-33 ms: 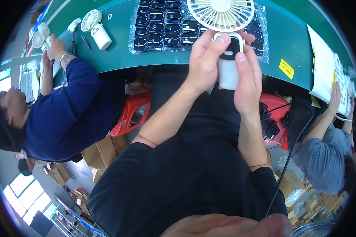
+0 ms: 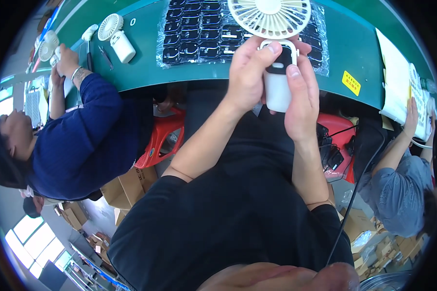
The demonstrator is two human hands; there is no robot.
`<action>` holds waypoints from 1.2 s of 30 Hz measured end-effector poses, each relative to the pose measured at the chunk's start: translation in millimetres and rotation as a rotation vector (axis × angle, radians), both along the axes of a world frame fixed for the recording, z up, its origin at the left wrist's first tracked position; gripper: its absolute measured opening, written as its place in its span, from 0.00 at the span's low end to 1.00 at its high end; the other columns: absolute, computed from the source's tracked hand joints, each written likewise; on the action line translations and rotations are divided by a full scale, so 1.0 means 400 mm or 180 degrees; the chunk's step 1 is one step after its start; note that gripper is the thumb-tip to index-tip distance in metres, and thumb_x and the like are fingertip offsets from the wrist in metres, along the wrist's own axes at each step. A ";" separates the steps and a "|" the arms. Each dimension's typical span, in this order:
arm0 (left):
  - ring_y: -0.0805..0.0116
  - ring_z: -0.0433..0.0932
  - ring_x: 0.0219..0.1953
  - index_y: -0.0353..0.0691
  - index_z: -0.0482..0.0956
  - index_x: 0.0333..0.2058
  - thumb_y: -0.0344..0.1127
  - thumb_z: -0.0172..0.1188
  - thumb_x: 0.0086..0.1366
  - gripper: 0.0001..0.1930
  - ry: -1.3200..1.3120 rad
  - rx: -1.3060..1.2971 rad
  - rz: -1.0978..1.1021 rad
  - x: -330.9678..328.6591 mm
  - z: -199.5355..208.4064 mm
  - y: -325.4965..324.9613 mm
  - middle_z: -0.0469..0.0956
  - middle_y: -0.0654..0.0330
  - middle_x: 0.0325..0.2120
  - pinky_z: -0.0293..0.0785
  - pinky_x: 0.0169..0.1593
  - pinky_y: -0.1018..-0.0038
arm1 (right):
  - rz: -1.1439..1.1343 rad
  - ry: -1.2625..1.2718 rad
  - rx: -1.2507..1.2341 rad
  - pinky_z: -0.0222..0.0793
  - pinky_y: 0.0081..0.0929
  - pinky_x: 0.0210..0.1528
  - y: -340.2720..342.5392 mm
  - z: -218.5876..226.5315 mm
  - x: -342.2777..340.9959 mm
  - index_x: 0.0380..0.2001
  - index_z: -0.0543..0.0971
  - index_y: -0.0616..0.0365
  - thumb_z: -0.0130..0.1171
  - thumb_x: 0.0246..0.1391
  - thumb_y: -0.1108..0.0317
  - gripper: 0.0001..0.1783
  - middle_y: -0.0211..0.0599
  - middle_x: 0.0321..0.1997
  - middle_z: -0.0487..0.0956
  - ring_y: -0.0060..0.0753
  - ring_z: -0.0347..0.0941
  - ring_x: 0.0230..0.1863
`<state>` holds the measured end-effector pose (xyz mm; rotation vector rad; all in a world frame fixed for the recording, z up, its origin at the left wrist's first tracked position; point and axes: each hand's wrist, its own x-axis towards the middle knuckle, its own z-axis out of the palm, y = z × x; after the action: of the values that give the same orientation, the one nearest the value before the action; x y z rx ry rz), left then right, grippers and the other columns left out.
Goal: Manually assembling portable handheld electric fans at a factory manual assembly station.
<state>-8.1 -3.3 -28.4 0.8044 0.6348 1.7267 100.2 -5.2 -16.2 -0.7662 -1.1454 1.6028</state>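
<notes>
I hold a white hand-held fan [image 2: 277, 94] upright in front of me, over the near edge of the green table [image 2: 349, 48]. Its round grille head sits at the top and has a dark panel just below it. My left hand [image 2: 247, 72] grips the fan's body from the left, with the thumb up on the panel. My right hand [image 2: 301, 97] wraps the body from the right, its thumb pressing near the panel too. Behind the fan lies a clear-wrapped tray of black parts [image 2: 199, 34].
A co-worker in a dark blue sleeve [image 2: 92, 131] works at the left, and another white fan [image 2: 116, 36] lies on the table there. A person in grey [image 2: 398, 189] handles white sheets [image 2: 398, 72] at the right. A red stool [image 2: 160, 140] and cardboard boxes [image 2: 126, 186] stand below.
</notes>
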 end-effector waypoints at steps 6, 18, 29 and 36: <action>0.58 0.83 0.45 0.28 0.76 0.50 0.39 0.56 0.67 0.20 0.0671 -0.0134 -0.0201 -0.048 0.022 -0.004 0.83 0.47 0.41 0.79 0.51 0.67 | 0.0146 -0.0541 0.0816 0.69 0.15 0.32 0.000 -0.010 0.010 0.54 0.74 0.68 0.49 0.69 0.67 0.17 0.34 0.40 0.79 0.17 0.74 0.31; 0.67 0.85 0.37 0.30 0.80 0.44 0.34 0.61 0.65 0.13 0.0552 -0.0516 -0.0165 -0.015 -0.003 0.006 0.84 0.53 0.34 0.81 0.43 0.74 | 0.0458 -0.0353 -0.0401 0.65 0.16 0.16 0.016 -0.043 0.057 0.46 0.76 0.67 0.47 0.69 0.57 0.21 0.41 0.33 0.80 0.22 0.75 0.21; 0.72 0.81 0.38 0.25 0.76 0.50 0.31 0.59 0.67 0.17 0.0949 -0.0550 -0.0509 -0.024 0.090 0.000 0.83 0.55 0.38 0.77 0.43 0.76 | 0.0982 0.0512 -0.0511 0.66 0.15 0.13 0.035 -0.001 0.098 0.44 0.74 0.65 0.53 0.64 0.52 0.23 0.39 0.26 0.78 0.24 0.75 0.17; 0.71 0.80 0.22 0.22 0.72 0.53 0.28 0.57 0.67 0.18 0.1129 -0.0813 -0.0682 -0.011 0.120 -0.024 0.82 0.52 0.35 0.74 0.22 0.81 | 0.0891 0.0076 -0.0201 0.69 0.15 0.16 0.024 0.003 0.109 0.44 0.73 0.67 0.53 0.62 0.50 0.25 0.42 0.26 0.77 0.24 0.74 0.17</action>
<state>-12.3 -12.8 19.6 0.9662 0.9507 1.2876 143.8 4.5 -14.9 -0.6460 -1.2311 1.8824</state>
